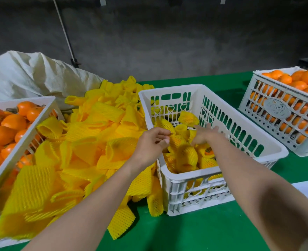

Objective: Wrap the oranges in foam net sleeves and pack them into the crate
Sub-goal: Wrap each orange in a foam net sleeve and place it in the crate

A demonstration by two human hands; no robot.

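Both hands were inside the middle crate (195,192), which stood on the green table (204,229) between the two crates of bare fruit. The left hand (152,142) had its fingers curled against the end of a sleeved orange (163,125) near the crate's left wall and appeared to pinch the netting there. The right hand (203,135) reached further in over the wrapped oranges (187,156), but blur made it impossible to tell whether it gripped anything. The packed fruit lay heaped toward the near side, with the far floor of the crate still showing, so the job looked well short of done. The likeliest slip would be a pull on the netting alone: foam gripped only by its loose end could slide off and leave the orange bare or let it drop onto the others and bruise. One fruit near the right forearm already showed its stem end out of its sleeve, so a careless shove could strip it further. The pile of loose sleeves (88,142) pressed against the crate's left side, and a returning arm might drag empties in. Unwrapped oranges (1,134) waited in the left crate (13,156).
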